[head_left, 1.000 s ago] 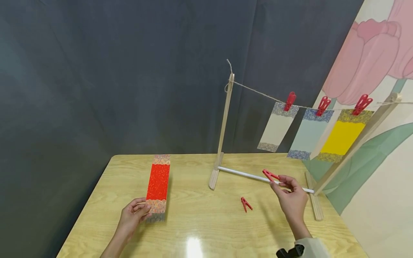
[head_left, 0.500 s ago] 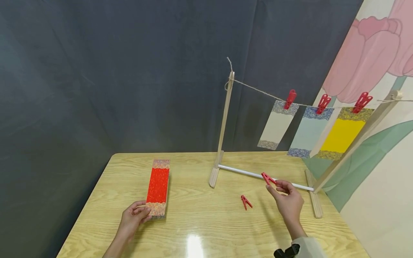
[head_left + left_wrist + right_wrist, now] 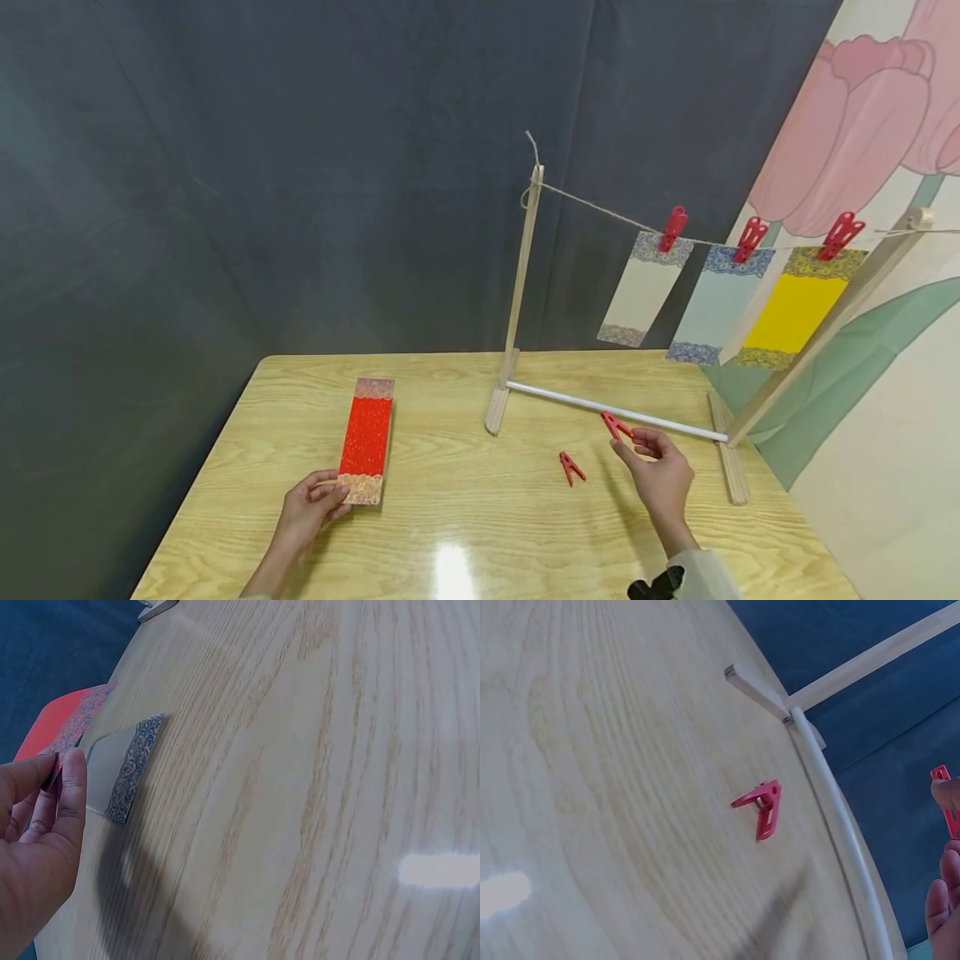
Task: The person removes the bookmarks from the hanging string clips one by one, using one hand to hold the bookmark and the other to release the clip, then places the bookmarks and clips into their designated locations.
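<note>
The left grip [image 3: 303, 510] pinches the red card [image 3: 366, 433] by its near left corner, thumb and fingertips drawn together, over the left part of the counter [image 3: 465, 475]; a grey card [image 3: 111, 765] shows below. The red card seems light, fairly stiff, easily creased, best held lightly by an edge. The right grip [image 3: 660, 477], fingertips nearly together, pinches a peg [image 3: 616, 423], probably light, springy plastic, best taken by its handles. A spare peg [image 3: 572, 468] lies nearby. Toward the counter's far right corner, three cards [image 3: 717, 304] hang from a line [image 3: 600, 210]. No brand or writing is legible.

Loose clothespin [image 3: 572, 468] on table [image 3: 480, 508], before crossbar [image 3: 558, 396]; held card [image 3: 367, 435] left; hanging cards [image 3: 716, 304] right, on line [image 3: 600, 207].
</note>
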Demonstrator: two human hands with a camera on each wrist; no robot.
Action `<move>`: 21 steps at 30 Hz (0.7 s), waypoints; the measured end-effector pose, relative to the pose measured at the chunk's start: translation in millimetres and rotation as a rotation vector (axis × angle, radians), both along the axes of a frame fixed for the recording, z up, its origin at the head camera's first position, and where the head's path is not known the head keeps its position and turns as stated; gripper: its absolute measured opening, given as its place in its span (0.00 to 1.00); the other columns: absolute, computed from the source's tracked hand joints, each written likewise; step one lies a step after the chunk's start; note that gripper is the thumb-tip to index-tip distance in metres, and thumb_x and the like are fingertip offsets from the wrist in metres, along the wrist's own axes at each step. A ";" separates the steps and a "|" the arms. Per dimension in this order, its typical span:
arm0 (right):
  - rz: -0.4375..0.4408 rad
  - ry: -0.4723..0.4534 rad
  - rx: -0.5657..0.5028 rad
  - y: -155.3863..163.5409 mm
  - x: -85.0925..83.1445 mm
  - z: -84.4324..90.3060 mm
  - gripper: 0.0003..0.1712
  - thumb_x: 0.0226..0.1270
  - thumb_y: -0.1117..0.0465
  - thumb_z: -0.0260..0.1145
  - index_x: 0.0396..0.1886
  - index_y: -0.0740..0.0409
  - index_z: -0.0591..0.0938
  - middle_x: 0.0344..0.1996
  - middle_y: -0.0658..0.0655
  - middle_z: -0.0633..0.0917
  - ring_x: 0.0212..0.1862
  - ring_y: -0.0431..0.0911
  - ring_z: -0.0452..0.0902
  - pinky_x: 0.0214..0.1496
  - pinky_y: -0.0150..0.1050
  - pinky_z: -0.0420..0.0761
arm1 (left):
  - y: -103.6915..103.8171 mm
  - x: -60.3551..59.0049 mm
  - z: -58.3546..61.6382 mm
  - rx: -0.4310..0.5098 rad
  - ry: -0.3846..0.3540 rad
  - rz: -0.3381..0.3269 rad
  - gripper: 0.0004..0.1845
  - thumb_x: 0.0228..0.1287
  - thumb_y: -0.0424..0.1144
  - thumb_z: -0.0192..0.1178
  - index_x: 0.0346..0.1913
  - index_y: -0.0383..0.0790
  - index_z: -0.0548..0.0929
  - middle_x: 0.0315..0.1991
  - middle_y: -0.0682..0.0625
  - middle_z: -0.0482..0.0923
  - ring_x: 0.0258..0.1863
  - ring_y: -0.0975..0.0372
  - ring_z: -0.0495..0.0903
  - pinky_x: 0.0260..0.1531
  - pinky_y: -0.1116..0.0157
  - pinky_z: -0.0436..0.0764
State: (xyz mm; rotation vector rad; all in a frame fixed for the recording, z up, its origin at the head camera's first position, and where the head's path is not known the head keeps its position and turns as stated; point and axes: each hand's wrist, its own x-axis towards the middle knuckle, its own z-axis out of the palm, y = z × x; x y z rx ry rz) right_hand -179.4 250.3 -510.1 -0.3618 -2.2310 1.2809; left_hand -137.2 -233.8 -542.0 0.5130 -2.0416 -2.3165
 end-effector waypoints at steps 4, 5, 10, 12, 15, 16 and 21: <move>0.002 -0.053 0.015 0.5 -1.6 -8.1 0.18 0.51 0.57 0.79 0.39 0.61 0.85 0.34 0.62 0.86 0.29 0.28 0.73 0.31 0.20 0.70 | -0.3 -1.2 -2.4 0.002 0.011 -0.001 0.21 0.61 0.19 0.60 0.57 0.20 0.69 0.31 0.39 0.80 0.29 0.59 0.83 0.37 0.60 0.84; 0.002 -0.066 0.017 0.4 -1.9 -10.3 0.18 0.52 0.56 0.79 0.39 0.61 0.85 0.35 0.61 0.86 0.29 0.29 0.73 0.31 0.20 0.70 | -0.4 -1.6 -3.1 0.004 0.013 -0.003 0.21 0.62 0.19 0.60 0.57 0.20 0.69 0.31 0.40 0.80 0.29 0.59 0.83 0.37 0.60 0.84; 0.008 -0.127 0.027 -1.3 -1.2 -21.1 0.19 0.52 0.55 0.79 0.39 0.60 0.85 0.35 0.61 0.86 0.31 0.34 0.75 0.31 0.21 0.70 | -0.8 -2.8 -6.4 0.020 0.019 -0.007 0.21 0.61 0.19 0.59 0.57 0.19 0.69 0.30 0.42 0.79 0.28 0.59 0.83 0.36 0.60 0.84; 0.017 -0.138 0.033 -2.5 0.0 -24.5 0.19 0.51 0.55 0.79 0.39 0.62 0.85 0.34 0.61 0.85 0.31 0.37 0.76 0.31 0.23 0.71 | -1.0 -3.4 -7.0 0.018 0.017 -0.010 0.21 0.61 0.19 0.60 0.56 0.19 0.69 0.30 0.41 0.79 0.28 0.59 0.83 0.37 0.60 0.84; 0.027 -0.149 0.040 -4.0 2.0 -28.5 0.19 0.51 0.57 0.79 0.39 0.63 0.84 0.34 0.61 0.86 0.32 0.40 0.77 0.32 0.25 0.72 | -0.9 -4.7 -7.4 0.005 0.007 -0.011 0.21 0.61 0.20 0.61 0.56 0.20 0.69 0.31 0.40 0.79 0.29 0.59 0.83 0.37 0.60 0.84; 0.029 -0.148 0.043 -4.5 2.7 -29.4 0.19 0.51 0.57 0.80 0.39 0.63 0.84 0.34 0.61 0.86 0.31 0.40 0.77 0.31 0.25 0.73 | -0.8 -5.2 -7.3 0.001 0.002 -0.011 0.21 0.61 0.19 0.60 0.56 0.20 0.69 0.31 0.40 0.79 0.28 0.59 0.83 0.37 0.60 0.84; 0.019 -0.164 0.036 -6.2 3.9 -34.5 0.19 0.49 0.59 0.80 0.38 0.64 0.84 0.32 0.61 0.86 0.30 0.38 0.77 0.30 0.24 0.73 | -0.2 -7.6 -6.8 -0.025 -0.013 -0.014 0.20 0.61 0.19 0.60 0.56 0.21 0.70 0.31 0.41 0.80 0.27 0.59 0.82 0.35 0.61 0.85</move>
